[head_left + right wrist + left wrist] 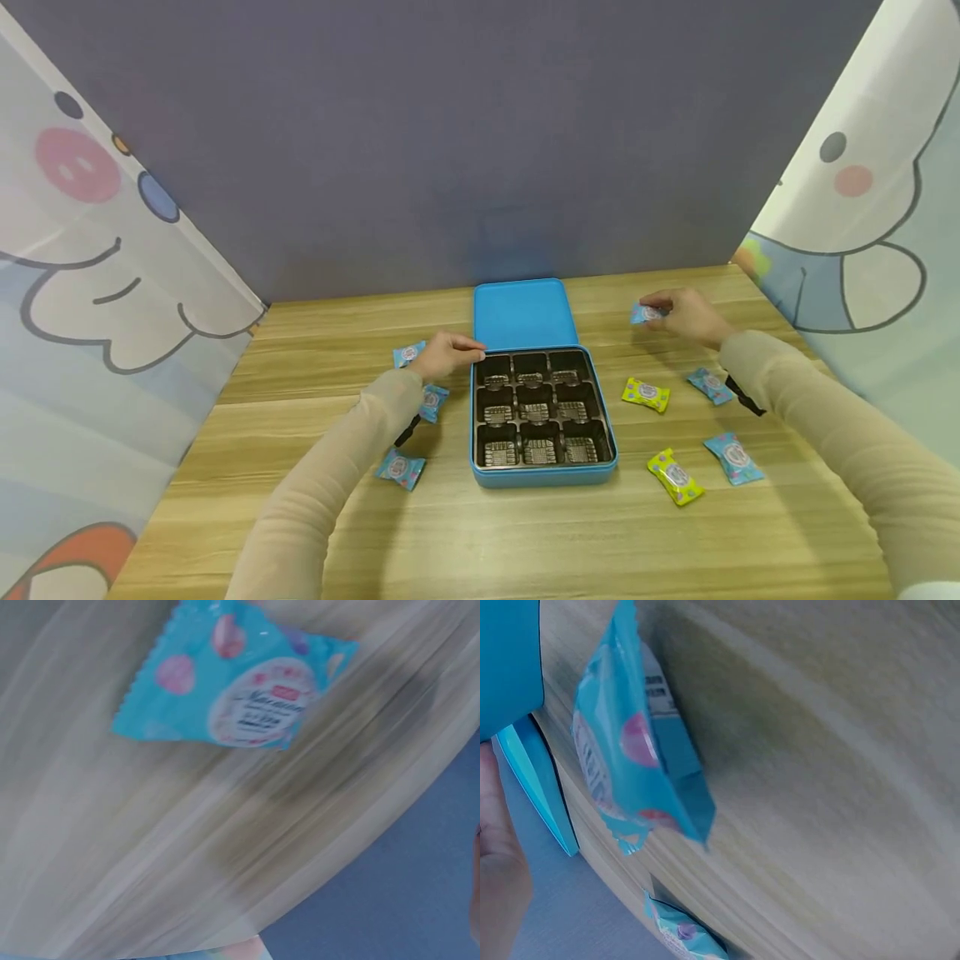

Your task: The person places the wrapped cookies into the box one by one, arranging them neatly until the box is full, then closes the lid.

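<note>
A blue tin [543,477] with a black nine-section insert [535,412] sits mid-table, its lid [522,314] laid back behind it. My left hand [446,357] touches the tin's back left corner with its fingertips; its edge shows in the left wrist view [499,862]. At the back right, my right hand [690,317] pinches a blue wrapped candy [647,313] just over the table. Little of that hand shows in the right wrist view [476,889], and its candy is out of that view.
Blue packets lie left of the tin [408,354], [432,402], [401,468]. To the right lie two yellow packets [646,394], [676,477] and two blue ones [710,386], [733,458]. A grey panel [480,150] stands behind the table.
</note>
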Tool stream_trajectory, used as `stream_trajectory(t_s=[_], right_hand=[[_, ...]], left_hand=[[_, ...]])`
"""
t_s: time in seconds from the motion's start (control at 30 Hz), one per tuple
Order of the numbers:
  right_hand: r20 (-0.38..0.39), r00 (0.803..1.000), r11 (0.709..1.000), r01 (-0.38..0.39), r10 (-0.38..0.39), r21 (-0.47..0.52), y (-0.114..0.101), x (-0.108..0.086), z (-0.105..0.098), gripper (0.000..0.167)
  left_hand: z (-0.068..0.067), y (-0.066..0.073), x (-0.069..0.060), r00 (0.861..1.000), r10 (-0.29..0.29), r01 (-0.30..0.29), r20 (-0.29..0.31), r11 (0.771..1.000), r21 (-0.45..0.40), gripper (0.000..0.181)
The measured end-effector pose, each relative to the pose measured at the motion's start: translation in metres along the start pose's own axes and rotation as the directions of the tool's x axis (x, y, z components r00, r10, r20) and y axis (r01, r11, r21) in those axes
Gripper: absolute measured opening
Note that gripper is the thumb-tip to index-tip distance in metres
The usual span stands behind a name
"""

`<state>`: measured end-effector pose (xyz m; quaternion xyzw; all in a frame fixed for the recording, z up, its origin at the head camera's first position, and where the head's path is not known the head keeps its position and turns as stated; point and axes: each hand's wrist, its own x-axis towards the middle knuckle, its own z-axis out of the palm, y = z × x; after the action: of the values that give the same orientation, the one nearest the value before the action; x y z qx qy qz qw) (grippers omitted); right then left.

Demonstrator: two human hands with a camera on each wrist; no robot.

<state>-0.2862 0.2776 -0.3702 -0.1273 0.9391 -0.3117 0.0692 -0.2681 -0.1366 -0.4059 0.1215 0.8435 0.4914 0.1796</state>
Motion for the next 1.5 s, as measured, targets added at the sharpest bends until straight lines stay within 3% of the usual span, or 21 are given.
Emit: stream_trajectory(t_s=[0.33, 0.83, 1.1, 1.37, 1.5], right_hand=[[-0.028, 1.0, 0.999, 0.003, -0.002, 0.036, -0.007, 0.008, 0.002, 0.052], [-0.007, 1.0, 0.999, -0.01, 0.01, 0.047, -0.013, 0.001, 0.006, 0.055], [-0.016, 1.0, 1.0, 0.009, -0.009, 0.03, -0.019, 0.003, 0.008, 0.053], [-0.02, 0.999, 0.996, 0.035, -0.033, 0.086, -0.026, 0.009, 0.007, 0.056], [-0.037, 0.999, 0.995, 0.032, -0.028, 0.095, -0.031, 0.011, 0.005, 0.055]], left_hand=[[-0.003, 0.002, -0.002, 1.0, 0.02, -0.02, -0.006, 1.0, 0.014, 0.031], [-0.001, 0.0, -0.001, 1.0, 0.029, -0.029, 0.005, 0.999, -0.016, 0.03], [-0.002, -0.002, 0.0, 1.0, 0.017, -0.017, -0.005, 1.0, -0.013, 0.03], [-0.005, -0.001, 0.002, 1.0, -0.015, 0.015, -0.024, 1.0, 0.004, 0.031], [-0.006, 0.002, 0.006, 1.0, -0.001, 0.002, -0.017, 1.0, 0.011, 0.032]])
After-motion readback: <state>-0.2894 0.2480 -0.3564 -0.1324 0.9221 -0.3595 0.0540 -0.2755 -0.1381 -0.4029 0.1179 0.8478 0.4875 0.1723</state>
